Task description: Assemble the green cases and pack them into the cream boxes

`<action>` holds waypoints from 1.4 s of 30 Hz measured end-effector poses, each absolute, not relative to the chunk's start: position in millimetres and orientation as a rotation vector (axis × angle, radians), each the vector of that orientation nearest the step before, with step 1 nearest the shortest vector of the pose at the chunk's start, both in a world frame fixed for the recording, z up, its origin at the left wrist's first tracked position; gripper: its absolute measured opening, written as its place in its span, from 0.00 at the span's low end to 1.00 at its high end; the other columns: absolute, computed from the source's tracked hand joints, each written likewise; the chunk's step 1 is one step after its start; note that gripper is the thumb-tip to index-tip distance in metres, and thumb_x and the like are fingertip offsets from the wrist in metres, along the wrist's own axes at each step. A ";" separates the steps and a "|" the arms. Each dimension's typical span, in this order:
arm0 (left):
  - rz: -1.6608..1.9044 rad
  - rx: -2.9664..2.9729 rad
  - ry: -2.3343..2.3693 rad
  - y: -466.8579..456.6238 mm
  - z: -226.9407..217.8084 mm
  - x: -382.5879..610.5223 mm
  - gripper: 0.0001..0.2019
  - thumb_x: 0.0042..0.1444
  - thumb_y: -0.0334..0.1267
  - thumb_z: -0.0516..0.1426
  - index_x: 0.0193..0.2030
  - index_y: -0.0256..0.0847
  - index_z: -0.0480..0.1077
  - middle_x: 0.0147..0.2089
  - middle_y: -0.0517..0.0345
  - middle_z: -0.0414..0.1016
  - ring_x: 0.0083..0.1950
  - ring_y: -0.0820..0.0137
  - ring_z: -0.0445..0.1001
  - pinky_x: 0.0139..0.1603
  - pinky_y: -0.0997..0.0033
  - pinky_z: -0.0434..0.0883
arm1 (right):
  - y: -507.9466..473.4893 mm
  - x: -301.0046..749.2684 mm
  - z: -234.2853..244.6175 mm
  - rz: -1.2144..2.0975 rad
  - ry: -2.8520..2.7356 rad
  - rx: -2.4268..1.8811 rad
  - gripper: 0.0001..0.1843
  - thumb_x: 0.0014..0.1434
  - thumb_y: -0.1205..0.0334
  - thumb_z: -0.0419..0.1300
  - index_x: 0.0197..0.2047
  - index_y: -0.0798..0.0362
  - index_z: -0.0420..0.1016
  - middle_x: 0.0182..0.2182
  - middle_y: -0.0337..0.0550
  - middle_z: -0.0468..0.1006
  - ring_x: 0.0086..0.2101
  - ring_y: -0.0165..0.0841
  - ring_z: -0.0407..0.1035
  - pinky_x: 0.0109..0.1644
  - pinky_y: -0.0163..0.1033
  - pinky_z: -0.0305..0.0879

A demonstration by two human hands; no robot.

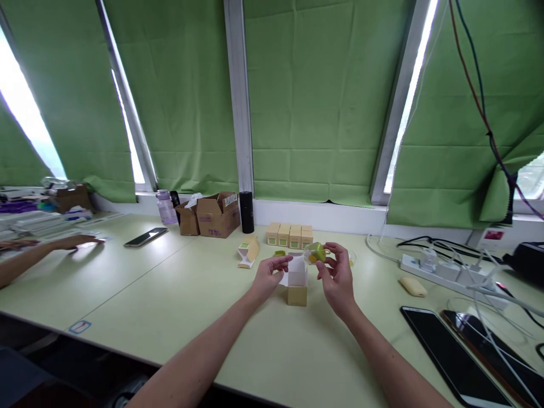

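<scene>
My right hand [338,277] holds a small green and yellow item [315,253] between thumb and fingers, raised just right of an opened box. Its kind is unclear; part of it looks like clear plastic. The small cardboard box [297,296] stands on the table with its white inside facing up. My left hand [270,276] is beside the box's left flap, fingers extended and apart from the thumb; whether it touches the flap is unclear. Behind the left fingers lies a small green piece [279,253]. A clear round piece [352,259] shows partly behind my right hand.
Several small closed boxes [289,236] line up behind, with another opened box [249,252] to their left. Cartons [219,215] and a black cylinder [246,212] stand near the wall. Phones [450,351], a power strip [450,272] and cables lie right. Another person's hand [79,242] rests far left.
</scene>
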State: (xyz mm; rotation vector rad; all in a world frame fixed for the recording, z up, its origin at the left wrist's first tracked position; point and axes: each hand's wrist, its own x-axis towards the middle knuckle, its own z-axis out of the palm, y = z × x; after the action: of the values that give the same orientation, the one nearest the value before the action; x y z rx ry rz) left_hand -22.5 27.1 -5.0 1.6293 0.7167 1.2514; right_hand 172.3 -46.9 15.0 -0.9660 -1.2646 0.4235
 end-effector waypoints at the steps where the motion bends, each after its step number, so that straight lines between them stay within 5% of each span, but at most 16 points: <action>1: 1.244 1.631 0.709 26.6 -5.0 -22.0 0.26 0.44 0.26 0.57 0.52 0.36 0.81 0.49 0.46 0.84 0.45 0.64 0.80 0.52 0.62 0.76 | -50.0 169.4 15.9 0.418 -1.299 -0.967 0.22 0.66 0.53 0.57 0.60 0.44 0.57 0.58 0.52 0.68 0.45 0.38 0.76 0.33 0.37 0.73; 7: 1.222 1.622 0.673 28.3 -6.4 -21.1 0.27 0.44 0.26 0.58 0.53 0.37 0.81 0.50 0.46 0.84 0.48 0.62 0.81 0.53 0.61 0.76 | -58.0 164.2 14.9 0.422 -1.495 -1.040 0.22 0.67 0.57 0.55 0.62 0.45 0.57 0.52 0.49 0.74 0.44 0.39 0.77 0.38 0.41 0.73; 18: 1.220 1.598 0.683 30.2 -7.9 -21.7 0.27 0.42 0.26 0.58 0.51 0.36 0.82 0.48 0.45 0.85 0.46 0.63 0.80 0.45 0.66 0.76 | -47.9 179.9 12.9 0.444 -1.537 -1.143 0.22 0.64 0.57 0.56 0.60 0.46 0.59 0.48 0.44 0.77 0.32 0.33 0.76 0.34 0.40 0.71; 37: 1.204 1.591 0.680 29.4 -8.0 -21.7 0.28 0.42 0.24 0.56 0.53 0.37 0.81 0.48 0.47 0.84 0.48 0.63 0.80 0.53 0.61 0.76 | -58.0 172.7 18.0 0.297 -1.765 -1.117 0.19 0.57 0.67 0.57 0.52 0.45 0.70 0.50 0.43 0.78 0.34 0.34 0.73 0.36 0.40 0.70; 42: 1.206 1.579 0.696 29.8 -8.0 -21.7 0.28 0.42 0.24 0.56 0.52 0.36 0.81 0.49 0.47 0.84 0.47 0.64 0.80 0.54 0.62 0.76 | -58.4 171.2 14.9 0.296 -1.817 -1.126 0.19 0.53 0.70 0.58 0.48 0.46 0.71 0.44 0.42 0.78 0.35 0.35 0.71 0.38 0.40 0.69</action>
State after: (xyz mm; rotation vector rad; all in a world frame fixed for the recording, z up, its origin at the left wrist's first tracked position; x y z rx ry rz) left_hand -21.7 29.8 -8.0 1.5791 0.6956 1.2065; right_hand 171.2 -58.4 14.9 -1.1256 -1.8173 0.2961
